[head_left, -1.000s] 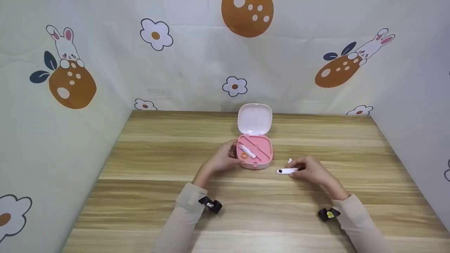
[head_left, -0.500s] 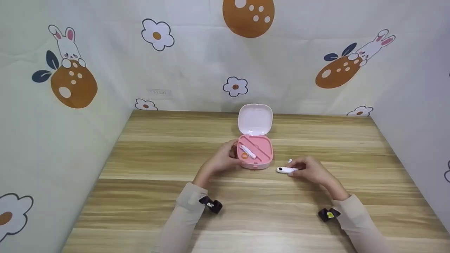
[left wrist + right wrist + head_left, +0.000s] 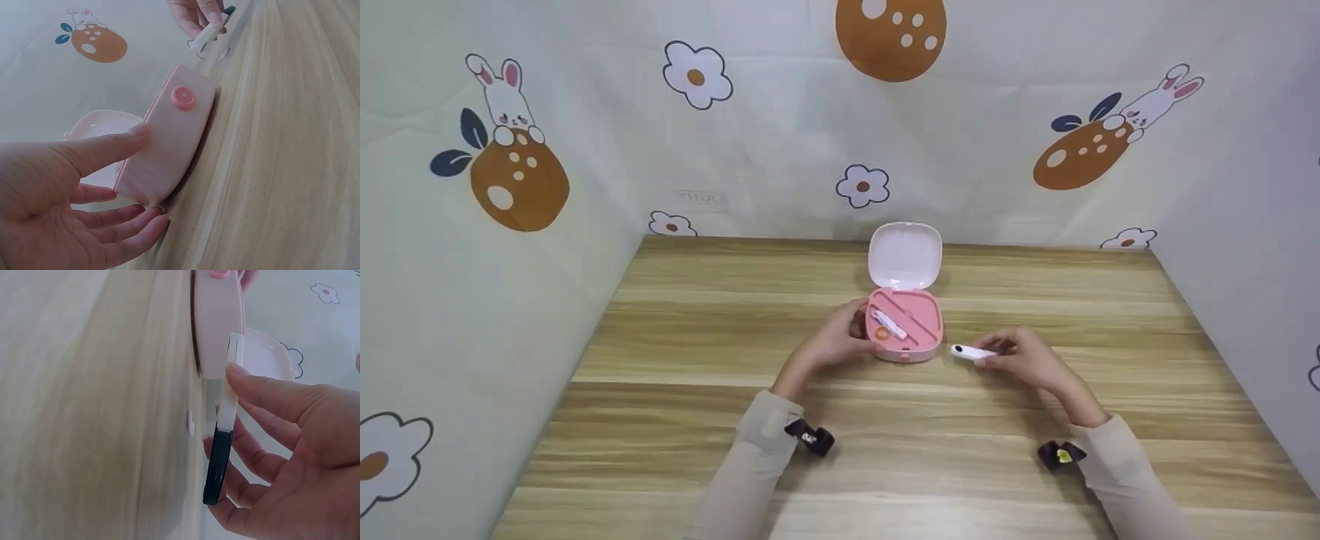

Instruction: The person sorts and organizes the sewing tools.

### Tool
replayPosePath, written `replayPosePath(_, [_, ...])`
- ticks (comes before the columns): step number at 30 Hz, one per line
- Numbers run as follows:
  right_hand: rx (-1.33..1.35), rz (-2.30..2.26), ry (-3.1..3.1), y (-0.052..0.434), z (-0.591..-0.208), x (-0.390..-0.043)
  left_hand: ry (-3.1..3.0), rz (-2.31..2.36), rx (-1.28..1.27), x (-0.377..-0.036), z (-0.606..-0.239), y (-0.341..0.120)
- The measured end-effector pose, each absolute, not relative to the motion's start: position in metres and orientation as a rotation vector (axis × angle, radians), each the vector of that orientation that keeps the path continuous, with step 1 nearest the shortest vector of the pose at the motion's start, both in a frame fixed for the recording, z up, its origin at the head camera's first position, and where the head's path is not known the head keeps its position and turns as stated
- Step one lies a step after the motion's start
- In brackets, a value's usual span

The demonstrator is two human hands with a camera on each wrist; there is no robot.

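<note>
In the head view a pink box [image 3: 919, 355] with a white base sits on the wooden table, its pale lid [image 3: 906, 255] raised at the back. My left hand [image 3: 834, 337] holds its left front corner, thumb on the front wall and fingers at the side. A white patterned stick-like piece [image 3: 889, 325] and an orange ring [image 3: 882, 333] lie in the left part of its tray. Right of the box, my right hand [image 3: 1024, 360] pinches a slim white tool [image 3: 969, 352] above the table. The right wrist view shows the tool's black end [image 3: 218, 467]; its exact kind is unclear.
A small white object [image 3: 191, 423] lies on the table [image 3: 675, 450] below my right hand, hidden in the head view. Patterned cloth walls [image 3: 780, 135] enclose the table at the back and both sides.
My right hand has raised the slim white tool slightly and moved it away from me. The small white object has gone behind that hand in the head view. The left hand stays.
</note>
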State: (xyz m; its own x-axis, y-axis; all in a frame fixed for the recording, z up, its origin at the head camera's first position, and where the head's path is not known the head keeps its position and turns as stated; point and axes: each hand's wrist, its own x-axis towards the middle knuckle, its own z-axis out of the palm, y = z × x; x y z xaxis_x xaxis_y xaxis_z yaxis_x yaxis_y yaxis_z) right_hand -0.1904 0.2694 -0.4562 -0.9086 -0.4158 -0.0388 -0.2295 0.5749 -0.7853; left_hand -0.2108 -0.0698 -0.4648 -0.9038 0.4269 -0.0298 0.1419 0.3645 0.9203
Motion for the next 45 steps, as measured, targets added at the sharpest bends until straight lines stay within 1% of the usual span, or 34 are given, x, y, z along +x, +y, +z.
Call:
replayPosePath(16, [-0.508, -1.353, 2.549, 0.257, -0.443, -0.193, 2.343, 1.6, 0.562, -0.21, -0.466, -0.069])
replayPosePath(23, [-0.497, -1.338, 2.578, 0.249, -0.44, -0.198, 2.329, 1.607, 0.545, -0.21, -0.466, -0.069])
replayPosePath(45, [-0.489, -1.357, 2.687, 0.212, -0.429, -0.214, 2.302, 1.641, 0.534, -0.211, -0.465, -0.07])
